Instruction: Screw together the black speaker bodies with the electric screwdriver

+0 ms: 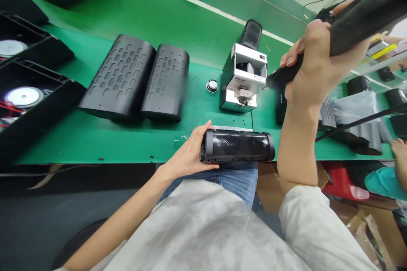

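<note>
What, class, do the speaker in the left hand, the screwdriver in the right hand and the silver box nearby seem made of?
The speaker: glossy black plastic, judging by its shine, with perforated grilles, possibly metal. The screwdriver: matte black plastic, from its dull surface. The silver box: probably polished steel, from its bright reflections.

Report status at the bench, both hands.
Left hand gripping black speaker at bench edge. Right hand holding electric screwdriver, bit at silver screw feeder.
</note>
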Motion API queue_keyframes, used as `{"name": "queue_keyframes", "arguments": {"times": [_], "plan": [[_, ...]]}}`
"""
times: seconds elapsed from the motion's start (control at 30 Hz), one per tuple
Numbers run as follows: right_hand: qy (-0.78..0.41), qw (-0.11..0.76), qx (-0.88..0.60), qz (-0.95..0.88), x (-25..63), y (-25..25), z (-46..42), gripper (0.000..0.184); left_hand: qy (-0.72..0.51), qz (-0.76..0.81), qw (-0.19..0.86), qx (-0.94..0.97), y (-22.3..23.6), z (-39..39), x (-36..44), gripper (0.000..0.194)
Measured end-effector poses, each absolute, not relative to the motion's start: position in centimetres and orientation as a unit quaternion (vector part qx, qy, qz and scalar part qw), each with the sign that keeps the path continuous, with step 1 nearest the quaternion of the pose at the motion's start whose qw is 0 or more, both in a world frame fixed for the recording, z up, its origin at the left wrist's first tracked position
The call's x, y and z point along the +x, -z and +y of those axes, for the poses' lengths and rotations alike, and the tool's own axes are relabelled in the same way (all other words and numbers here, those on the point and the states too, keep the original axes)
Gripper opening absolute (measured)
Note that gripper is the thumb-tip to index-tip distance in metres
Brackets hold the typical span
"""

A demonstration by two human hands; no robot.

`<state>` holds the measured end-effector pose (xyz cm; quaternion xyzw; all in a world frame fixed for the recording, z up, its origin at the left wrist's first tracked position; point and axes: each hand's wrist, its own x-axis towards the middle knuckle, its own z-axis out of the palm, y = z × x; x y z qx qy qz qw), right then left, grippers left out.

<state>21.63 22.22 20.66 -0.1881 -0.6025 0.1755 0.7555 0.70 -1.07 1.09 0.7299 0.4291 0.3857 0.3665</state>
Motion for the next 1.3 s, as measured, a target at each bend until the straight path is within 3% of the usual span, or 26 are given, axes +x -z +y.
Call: {"name": "queue_keyframes", "arguments": {"times": [0.37,0.63,0.83,1.07,1.3], "plan": [[-0.217,0.73,-0.255,-0.596,22.3,-20.4,21.7,0.024,-0.387,0.431,0.371,0.726,-1.2,-1.1,0.7,0.143],[-0.312,0.711,-0.244,-0.58,25.6,-23.8,15.6,0.023,-0.377,0.439,0.383,0.72,-1.0,-1.4,0.6,0.141],[-0.294,0.703,-0.301,-0.574,27.1,-24.8,12.7,0.025,-0.359,0.449,0.385,0.722,-0.8,-1.3,0.5,0.14],[-0.339,0.681,-0.26,-0.595,27.4,-22.8,13.0,0.03,-0.355,0.462,0.362,0.727,-0.6,-1.3,0.0,0.129],[-0.401,0.64,-0.338,-0.562,27.2,-19.0,11.1,0.045,-0.389,0.549,0.299,0.676,1.6,-1.0,0.4,0.107]]}}
